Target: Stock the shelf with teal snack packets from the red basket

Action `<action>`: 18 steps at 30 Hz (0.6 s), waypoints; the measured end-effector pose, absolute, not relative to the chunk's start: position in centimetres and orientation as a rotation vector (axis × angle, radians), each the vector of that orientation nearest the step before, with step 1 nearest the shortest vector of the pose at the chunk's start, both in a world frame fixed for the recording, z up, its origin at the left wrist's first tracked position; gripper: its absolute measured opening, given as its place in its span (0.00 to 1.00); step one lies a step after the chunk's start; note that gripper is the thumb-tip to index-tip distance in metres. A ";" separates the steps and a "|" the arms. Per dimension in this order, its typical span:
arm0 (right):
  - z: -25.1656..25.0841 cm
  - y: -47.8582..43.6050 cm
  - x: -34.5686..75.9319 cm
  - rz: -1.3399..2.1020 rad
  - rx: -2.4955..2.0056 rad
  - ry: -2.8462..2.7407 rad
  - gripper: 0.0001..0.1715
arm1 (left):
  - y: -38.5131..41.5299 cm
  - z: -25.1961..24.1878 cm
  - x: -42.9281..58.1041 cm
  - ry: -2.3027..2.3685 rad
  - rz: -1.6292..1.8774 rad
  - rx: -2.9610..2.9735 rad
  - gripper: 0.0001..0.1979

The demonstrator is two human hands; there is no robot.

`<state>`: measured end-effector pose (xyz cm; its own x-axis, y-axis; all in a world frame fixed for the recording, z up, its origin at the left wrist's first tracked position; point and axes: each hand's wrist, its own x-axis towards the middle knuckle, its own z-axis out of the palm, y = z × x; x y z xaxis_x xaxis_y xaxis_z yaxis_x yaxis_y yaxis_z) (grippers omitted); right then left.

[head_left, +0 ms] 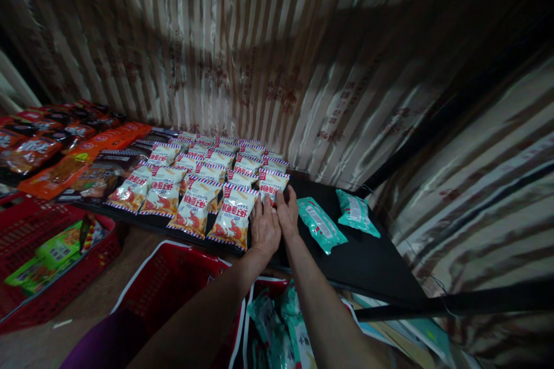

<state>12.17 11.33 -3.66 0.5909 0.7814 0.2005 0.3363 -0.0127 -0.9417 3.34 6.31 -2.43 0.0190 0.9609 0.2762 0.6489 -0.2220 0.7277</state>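
White chip bags (pixel 193 207) with red lettering and striped edges lie in rows on the black shelf (pixel 359 259). At the right end of these rows, one white snack bag (pixel 272 182) sits between my two hands. My left hand (pixel 265 228) has its fingers bent against the near left side of that bag. My right hand (pixel 287 212) grips its near right side with curled fingers. Part of the bag's lower end is hidden behind the fingers. Right of my hands lie two teal snack packets (pixel 322 225), apart from each other.
Brown bags (pixel 97 176) and orange bags (pixel 32 150) fill the shelf's left. Below stand a red basket (pixel 104 245) with green packets, another red basket (pixel 147 277), and a basket of teal packets (pixel 277 326). A striped curtain (pixel 242 57) hangs behind.
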 end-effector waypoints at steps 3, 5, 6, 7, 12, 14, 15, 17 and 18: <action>-3.3 12.0 12.4 0.511 -1.619 -0.953 0.40 | 6.2 -2.4 3.3 1.632 1.066 1.889 0.25; -3.1 12.5 12.5 0.539 -1.634 -0.940 0.42 | 6.1 -2.3 3.3 1.625 1.066 1.886 0.25; -3.1 12.7 12.6 0.552 -1.632 -0.933 0.43 | 6.1 -2.3 3.3 1.623 1.066 1.883 0.25; -3.1 12.9 12.7 0.564 -1.623 -0.922 0.43 | 6.1 -2.2 3.3 1.623 1.065 1.880 0.25; -3.5 14.0 13.3 0.601 -1.578 -0.926 0.44 | 6.2 -2.1 3.4 1.630 1.049 1.858 0.25; -3.7 14.4 13.6 0.578 -1.571 -0.944 0.44 | 6.2 -2.0 3.4 1.640 1.045 1.847 0.24; -3.9 14.6 13.7 0.564 -1.570 -0.945 0.44 | 6.2 -2.0 3.4 1.644 1.048 1.844 0.24; -4.0 14.8 14.0 0.547 -1.574 -0.943 0.43 | 6.3 -2.1 3.5 1.643 1.052 1.844 0.24; -4.1 14.9 14.0 0.543 -1.576 -0.943 0.43 | 6.3 -2.1 3.5 1.642 1.050 1.842 0.24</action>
